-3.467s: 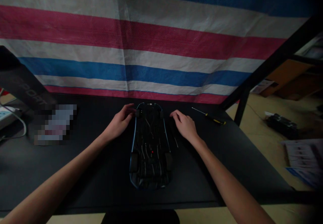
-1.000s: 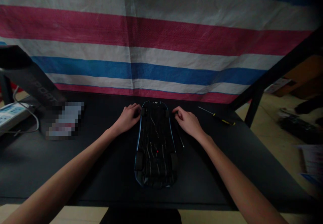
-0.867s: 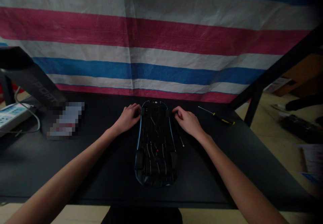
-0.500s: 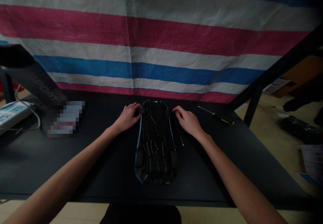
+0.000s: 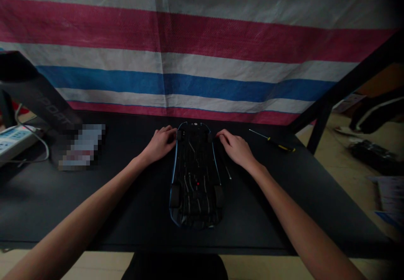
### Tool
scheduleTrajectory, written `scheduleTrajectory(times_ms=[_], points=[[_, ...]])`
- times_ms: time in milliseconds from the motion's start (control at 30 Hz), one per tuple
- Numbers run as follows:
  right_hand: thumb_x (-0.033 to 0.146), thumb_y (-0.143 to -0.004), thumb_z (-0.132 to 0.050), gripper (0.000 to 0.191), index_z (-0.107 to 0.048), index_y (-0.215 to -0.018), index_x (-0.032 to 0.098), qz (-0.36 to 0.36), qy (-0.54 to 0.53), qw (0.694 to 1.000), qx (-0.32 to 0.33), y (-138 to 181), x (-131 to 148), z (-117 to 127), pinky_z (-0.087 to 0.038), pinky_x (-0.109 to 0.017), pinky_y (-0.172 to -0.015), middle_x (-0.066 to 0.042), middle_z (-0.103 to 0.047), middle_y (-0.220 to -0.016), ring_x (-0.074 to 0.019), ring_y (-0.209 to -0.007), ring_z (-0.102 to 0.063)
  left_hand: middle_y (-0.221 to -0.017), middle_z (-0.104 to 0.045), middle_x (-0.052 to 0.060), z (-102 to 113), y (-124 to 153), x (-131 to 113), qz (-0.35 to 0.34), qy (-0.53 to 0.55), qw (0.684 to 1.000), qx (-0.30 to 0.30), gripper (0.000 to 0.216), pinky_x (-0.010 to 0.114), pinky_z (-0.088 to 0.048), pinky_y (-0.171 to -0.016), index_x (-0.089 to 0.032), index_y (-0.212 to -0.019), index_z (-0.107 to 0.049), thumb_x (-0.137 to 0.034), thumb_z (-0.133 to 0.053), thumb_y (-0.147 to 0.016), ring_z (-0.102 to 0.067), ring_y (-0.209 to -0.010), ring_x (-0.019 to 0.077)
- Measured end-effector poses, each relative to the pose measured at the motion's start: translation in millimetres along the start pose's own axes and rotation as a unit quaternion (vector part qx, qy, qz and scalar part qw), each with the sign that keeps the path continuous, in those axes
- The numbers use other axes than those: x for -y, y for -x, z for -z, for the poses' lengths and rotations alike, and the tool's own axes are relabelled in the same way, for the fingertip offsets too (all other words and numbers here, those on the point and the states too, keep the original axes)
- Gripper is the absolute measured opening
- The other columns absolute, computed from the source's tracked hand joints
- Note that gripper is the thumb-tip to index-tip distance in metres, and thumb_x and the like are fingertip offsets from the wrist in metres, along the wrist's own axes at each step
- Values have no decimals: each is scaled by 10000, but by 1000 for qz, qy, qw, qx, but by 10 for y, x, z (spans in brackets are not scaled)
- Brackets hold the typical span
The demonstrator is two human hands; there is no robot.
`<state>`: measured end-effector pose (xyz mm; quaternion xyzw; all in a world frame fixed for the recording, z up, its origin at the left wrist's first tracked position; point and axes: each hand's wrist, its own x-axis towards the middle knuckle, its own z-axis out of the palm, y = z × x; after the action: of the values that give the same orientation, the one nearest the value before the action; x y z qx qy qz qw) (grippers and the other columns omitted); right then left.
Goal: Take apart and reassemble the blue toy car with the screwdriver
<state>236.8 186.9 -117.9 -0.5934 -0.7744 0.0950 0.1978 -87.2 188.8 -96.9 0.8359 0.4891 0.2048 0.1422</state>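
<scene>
Model car (image 5: 197,166) lies belly-up mid-table

By the left edge of the black table (image 5: 135,219), I see a white power strip (image 5: 18,139) with a pale cable (image 5: 47,145) looping beside it. A grey upright (image 5: 41,99) lettered "SPORT" slants down near the far left corner, and just right of its foot lies a flat rectangle (image 5: 83,145), too blurred to name.

Next comes the left hand (image 5: 160,145), its fingertips bunched at the car's far left side; I can't tell whether they press on it or whether thumb and fingers meet. The car lies lengthwise between the far and near edges, wheels up, a red dot (image 5: 198,183) on its underside.

The right hand (image 5: 236,148) rests just right of the car's far end, apart from it, fingers curled. A slim metal-tipped tool (image 5: 228,172) shows beneath; whether the fingers close on it I can't say. Toward the far right corner lies a black-and-yellow screwdriver (image 5: 280,146). Beyond the right edge, a dark bundle (image 5: 375,152) sits on the floor, its contents unclear, near another person's leg (image 5: 375,113).
</scene>
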Motion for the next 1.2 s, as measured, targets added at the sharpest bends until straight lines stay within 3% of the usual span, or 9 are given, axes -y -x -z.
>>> scheduleTrajectory(times_ms=[300, 767, 933, 1200], points=[[371, -1109, -400, 304, -672, -1225, 301, -5, -5, 1000, -1, 12, 24, 32, -427, -324, -712, -50, -809, -1071, -264, -925, -758, -1044, -629, 68, 12, -7, -11, -4, 10, 1000, 5, 133, 455, -474, -938, -195, -1004, -659, -196, -527, -990, -622, -1003, 268], [372, -1105, -422, 283, -678, -1188, 285, 4, -30, 1000, 3, 7, -23, 32, -386, -320, -692, -31, -793, -984, -225, -813, -722, -1090, -641, 73, 40, 17, -71, 20, 18, 1000, 16, 119, 516, -444, -1035, -195, -995, -631, -243, -526, -1023, -629, -1046, 278], [380, -1101, -440, 277, -680, -1201, 282, 8, -45, 999, 4, 17, -58, 27, -412, -326, -715, -26, -788, -970, -218, -800, -716, -1112, -642, 67, 28, 8, -75, 29, 17, 999, 12, 102, 564, -425, -1085, -201, -980, -611, -226, -523, -1024, -628, -1078, 285], [390, -1098, -442, 291, -699, -1165, 274, 13, -74, 997, -3, 48, -112, 27, -455, -346, -745, -30, -776, -939, -217, -791, -707, -1056, -627, 56, 13, 1, -85, 19, 7, 1000, 13, 87, 522, -462, -1029, -208, -952, -588, -212, -536, -1020, -628, -1045, 283]])
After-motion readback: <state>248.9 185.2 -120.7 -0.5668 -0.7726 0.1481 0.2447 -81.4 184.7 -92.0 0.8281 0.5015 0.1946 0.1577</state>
